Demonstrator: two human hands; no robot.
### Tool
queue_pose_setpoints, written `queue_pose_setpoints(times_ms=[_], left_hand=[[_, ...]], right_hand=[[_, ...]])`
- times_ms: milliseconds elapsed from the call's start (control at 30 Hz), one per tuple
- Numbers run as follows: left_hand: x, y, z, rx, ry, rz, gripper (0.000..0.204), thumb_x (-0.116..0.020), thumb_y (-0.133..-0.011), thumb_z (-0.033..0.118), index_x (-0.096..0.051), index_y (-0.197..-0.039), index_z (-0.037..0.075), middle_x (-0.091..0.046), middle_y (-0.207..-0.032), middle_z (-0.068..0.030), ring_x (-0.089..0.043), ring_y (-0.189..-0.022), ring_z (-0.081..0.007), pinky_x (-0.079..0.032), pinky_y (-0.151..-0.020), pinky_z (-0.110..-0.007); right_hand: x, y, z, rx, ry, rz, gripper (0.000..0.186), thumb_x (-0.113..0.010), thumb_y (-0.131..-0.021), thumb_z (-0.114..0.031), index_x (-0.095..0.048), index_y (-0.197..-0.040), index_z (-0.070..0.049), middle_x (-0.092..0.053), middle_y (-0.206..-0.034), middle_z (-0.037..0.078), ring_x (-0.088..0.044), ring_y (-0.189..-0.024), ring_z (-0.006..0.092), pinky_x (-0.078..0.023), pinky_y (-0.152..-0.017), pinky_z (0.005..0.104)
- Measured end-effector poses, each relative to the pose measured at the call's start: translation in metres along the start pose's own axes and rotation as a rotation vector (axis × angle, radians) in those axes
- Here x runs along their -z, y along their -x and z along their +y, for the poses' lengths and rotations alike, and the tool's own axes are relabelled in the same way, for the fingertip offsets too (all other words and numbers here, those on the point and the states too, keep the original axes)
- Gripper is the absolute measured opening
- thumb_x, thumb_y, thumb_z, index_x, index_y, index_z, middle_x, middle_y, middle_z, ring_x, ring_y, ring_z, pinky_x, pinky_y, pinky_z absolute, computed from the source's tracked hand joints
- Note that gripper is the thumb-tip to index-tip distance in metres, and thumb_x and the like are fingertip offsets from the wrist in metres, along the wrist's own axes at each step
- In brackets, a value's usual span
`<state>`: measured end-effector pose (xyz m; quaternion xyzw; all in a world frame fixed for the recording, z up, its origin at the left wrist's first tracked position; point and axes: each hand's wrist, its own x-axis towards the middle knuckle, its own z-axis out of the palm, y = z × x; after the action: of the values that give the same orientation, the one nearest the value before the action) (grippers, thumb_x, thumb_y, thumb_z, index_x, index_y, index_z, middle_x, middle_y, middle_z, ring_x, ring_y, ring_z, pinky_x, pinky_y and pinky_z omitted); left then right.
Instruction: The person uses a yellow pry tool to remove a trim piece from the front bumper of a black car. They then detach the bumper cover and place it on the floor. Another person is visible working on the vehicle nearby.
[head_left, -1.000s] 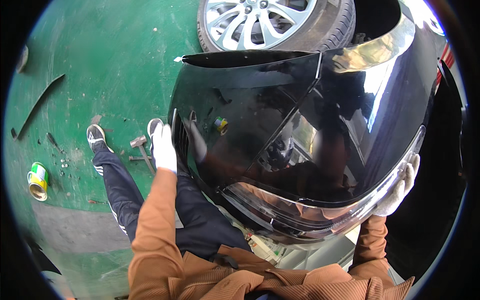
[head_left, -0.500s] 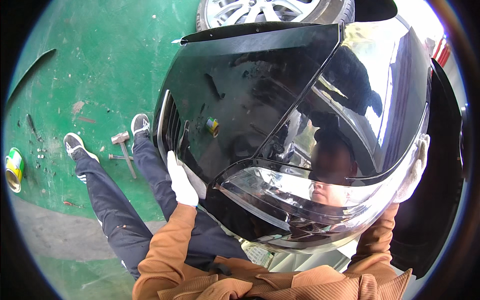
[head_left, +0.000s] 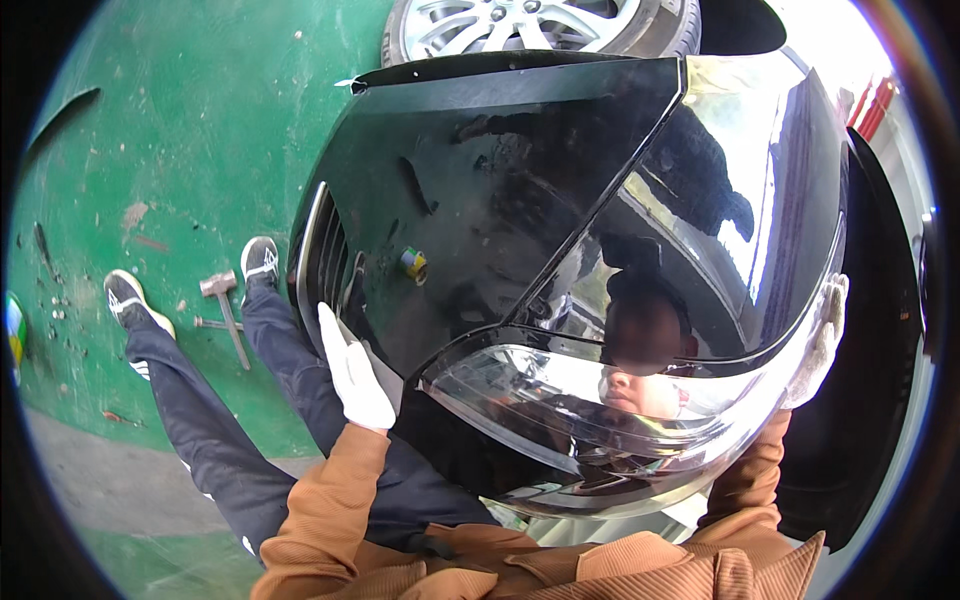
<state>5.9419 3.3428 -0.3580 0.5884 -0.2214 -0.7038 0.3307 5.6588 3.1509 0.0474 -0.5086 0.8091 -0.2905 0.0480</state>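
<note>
A glossy black car front section [head_left: 490, 200] with a grille and a clear headlight [head_left: 560, 415] fills the middle of the view, between my hands. In a white glove, my left hand [head_left: 357, 382] holds its left side, fingers stretched along the silver edge below the grille [head_left: 325, 250] and slightly apart. My right hand [head_left: 822, 340], also gloved in white, is closed against the right side, beside the outer end of the headlight. Some of its fingers are hidden behind the curved edge. What bears the section's weight cannot be seen.
A wheel [head_left: 520, 28] with silver spokes lies beyond the black section. On the green floor are a hammer [head_left: 225, 310], small loose parts, a thin black strip [head_left: 65, 118] and a partly cut-off can [head_left: 15, 335]. A large dark panel [head_left: 860, 400] stands at the right.
The view has shifted, so the floor things and the black section appear farther left. Both hands stay on its two sides. The left fingers look slightly more spread.
</note>
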Motion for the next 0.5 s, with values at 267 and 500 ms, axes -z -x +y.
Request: queue_pose_setpoints(times_ms=[267,500], left_hand=[[-0.005,-0.002,-0.025,0.035,0.0,0.03,0.061,-0.033,-0.107,0.01,-0.018,-0.164,-0.002,-0.02,-0.172,-0.0137,-0.018,-0.159,-0.0249,-0.013,-0.129,-0.034],[0.093,-0.014,0.002,0.005,-0.183,0.164,0.06,-0.033,-0.112,0.026,-0.021,-0.163,-0.003,-0.027,-0.17,-0.0156,-0.026,-0.156,-0.0254,-0.015,-0.129,-0.037]], right_hand=[[0.011,-0.008,0.006,0.118,0.132,-0.08,0.055,-0.042,-0.109,-0.03,-0.041,-0.155,0.0,-0.038,-0.164,0.015,-0.038,-0.151,0.026,-0.025,-0.128,0.0417],[0.024,-0.002,0.007,0.005,-0.103,-0.036,0.056,-0.046,-0.107,-0.026,-0.039,-0.157,-0.001,-0.042,-0.162,0.014,-0.043,-0.149,0.0268,-0.029,-0.127,0.0425]])
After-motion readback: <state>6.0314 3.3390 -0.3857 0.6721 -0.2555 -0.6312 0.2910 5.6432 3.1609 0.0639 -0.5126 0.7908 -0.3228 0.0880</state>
